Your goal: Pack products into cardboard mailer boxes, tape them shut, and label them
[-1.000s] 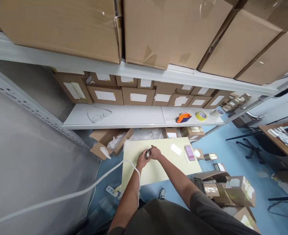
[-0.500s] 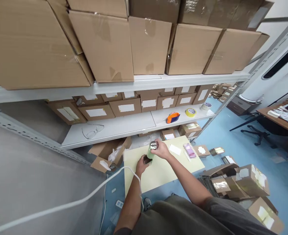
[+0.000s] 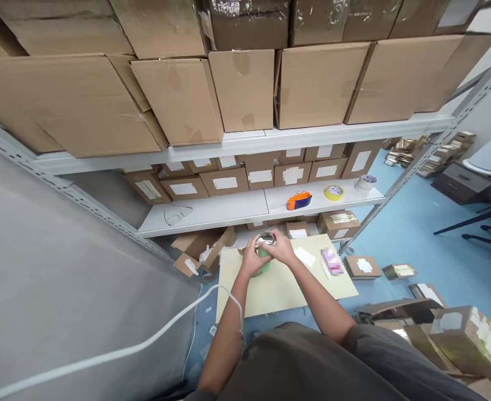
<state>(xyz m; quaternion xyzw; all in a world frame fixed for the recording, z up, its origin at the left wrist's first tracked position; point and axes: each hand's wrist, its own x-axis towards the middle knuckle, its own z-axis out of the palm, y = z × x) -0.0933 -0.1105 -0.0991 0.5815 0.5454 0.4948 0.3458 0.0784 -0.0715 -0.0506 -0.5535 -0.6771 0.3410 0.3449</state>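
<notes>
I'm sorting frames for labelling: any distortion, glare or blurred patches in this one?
Head view: the wide-angle lens bows the shelf; glare sits on the taped boxes up top and on the cup held by the left hand and right hand; a pink patch on the table is pixelated; light is even, shadows soft.

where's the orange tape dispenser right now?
Head view: the orange tape dispenser is on the white shelf, right of centre, just left of the yellow tape roll.

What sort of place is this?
Probably a stockroom or packing area: metal shelving stacked with cardboard boxes, and tape rolls on the lower shelf. The left hand and right hand hold a green cylinder.
</notes>
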